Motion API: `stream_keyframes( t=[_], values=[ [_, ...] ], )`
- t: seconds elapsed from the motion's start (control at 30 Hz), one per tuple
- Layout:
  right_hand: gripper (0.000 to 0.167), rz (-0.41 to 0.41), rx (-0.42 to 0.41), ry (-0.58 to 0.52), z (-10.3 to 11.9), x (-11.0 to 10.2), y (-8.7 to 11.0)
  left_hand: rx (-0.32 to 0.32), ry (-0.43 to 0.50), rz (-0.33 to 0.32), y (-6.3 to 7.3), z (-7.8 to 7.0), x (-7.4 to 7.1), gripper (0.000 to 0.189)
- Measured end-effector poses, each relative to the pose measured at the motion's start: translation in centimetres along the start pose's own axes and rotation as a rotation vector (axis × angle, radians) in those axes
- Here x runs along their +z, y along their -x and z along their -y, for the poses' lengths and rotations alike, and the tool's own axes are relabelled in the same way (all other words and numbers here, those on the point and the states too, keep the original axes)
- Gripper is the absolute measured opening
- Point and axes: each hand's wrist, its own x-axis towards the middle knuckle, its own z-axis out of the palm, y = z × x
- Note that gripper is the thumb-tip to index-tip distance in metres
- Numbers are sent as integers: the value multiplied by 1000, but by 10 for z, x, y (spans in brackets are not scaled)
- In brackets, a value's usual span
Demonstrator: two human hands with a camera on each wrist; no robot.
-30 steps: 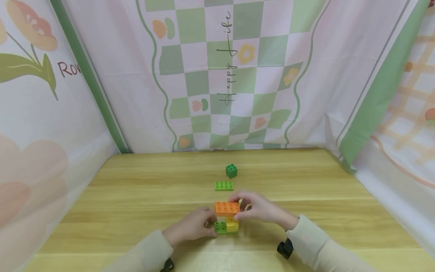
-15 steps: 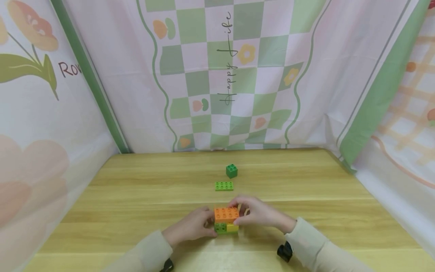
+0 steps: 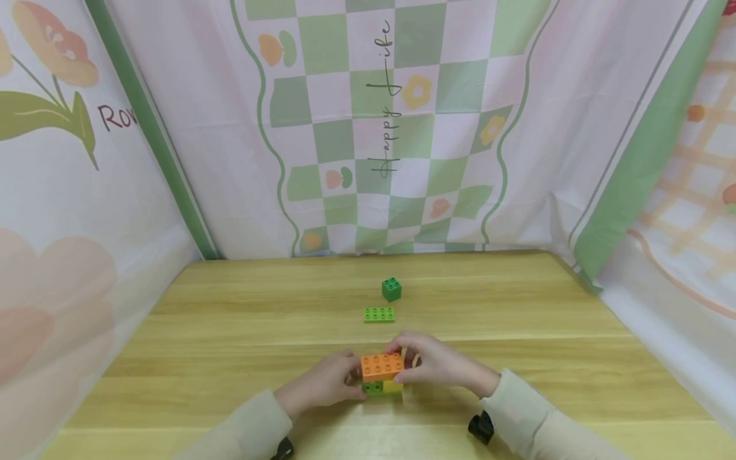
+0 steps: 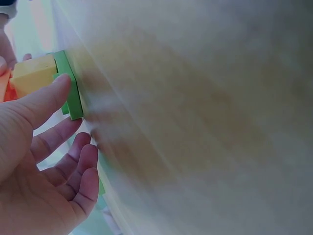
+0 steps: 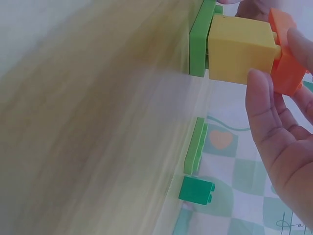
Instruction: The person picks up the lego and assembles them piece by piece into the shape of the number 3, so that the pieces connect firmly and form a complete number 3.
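On the wooden table, a light-green building plate (image 3: 372, 388) lies with a yellow brick (image 5: 239, 49) standing on its right half. My left hand (image 3: 332, 382) pinches the plate's left end between thumb and fingers. An orange brick (image 3: 382, 367) with several studs is over the yellow one, held by my right hand (image 3: 435, 363) with thumb in front and fingers behind. Yellow studs (image 5: 277, 51) still show in a slim gap below the orange brick, which leans slightly in the right wrist view. Its left part overhangs the plate's bare studs.
Farther back on the table (image 3: 259, 306) lie a second light-green plate (image 3: 379, 315) and, behind it, a dark-green cube-shaped brick (image 3: 391, 289). Printed curtains (image 3: 333, 140) enclose the table at the back and sides. A black wrist device (image 3: 481, 427) is below the right sleeve.
My right hand has lowered the orange brick toward me, down close over the yellow brick and plate. The left hand has stayed at the plate's left end.
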Motion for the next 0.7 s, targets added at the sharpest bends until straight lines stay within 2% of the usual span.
stream_keyframes(
  t=[0.33,0.7],
  values=[
    [32,-7,-3,16,4,2,2,14,-12,-12,1,-2,0,44],
    [30,-14,-51,64,6,4,3,8,-25,-16,1,-4,0,41]
  ],
)
